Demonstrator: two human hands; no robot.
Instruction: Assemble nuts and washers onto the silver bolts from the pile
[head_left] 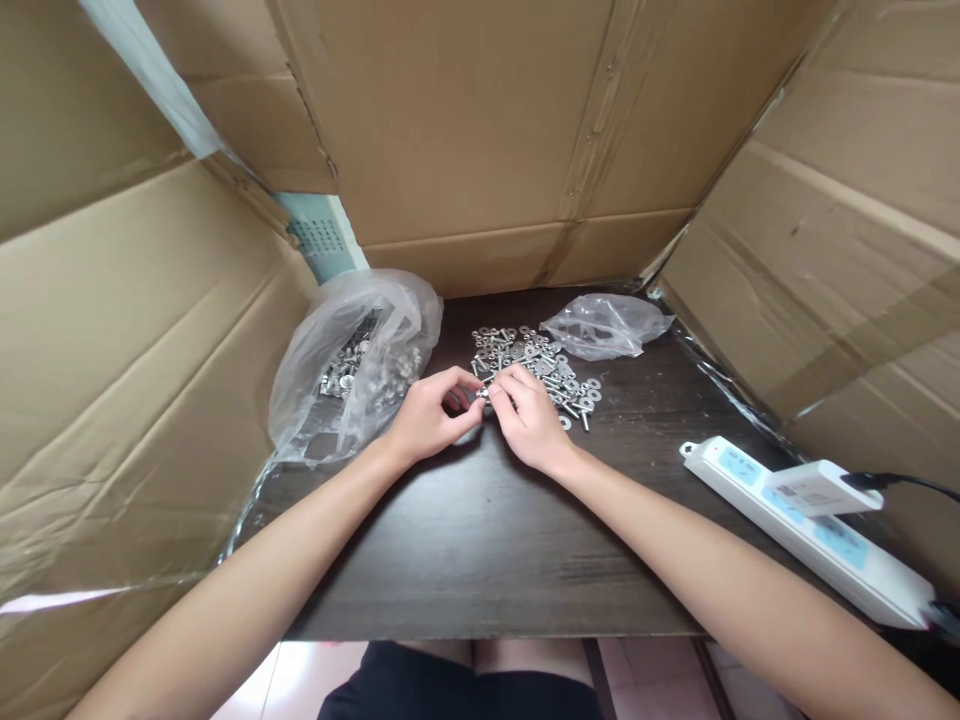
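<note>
My left hand (437, 412) and my right hand (528, 418) meet over the middle of the table, their fingertips almost touching. Pinched between the thumbs and fingers of both is a small silver metal fastener (483, 394), mostly covered, so its exact kind is hard to make out. Just beyond my right hand spreads a loose pile of silver bolts, nuts and washers (555, 372). Left of my left hand stands a clear plastic bag (300, 385), open toward me, with many small metal fasteners (345, 370) inside.
A crumpled clear bag (607, 325) lies behind the pile on the dark wooden table (465, 560). On the right rests a white power strip (787, 530) with a plugged-in white adapter (821, 490) and black cable. Cardboard walls (480, 130) enclose the back and both sides.
</note>
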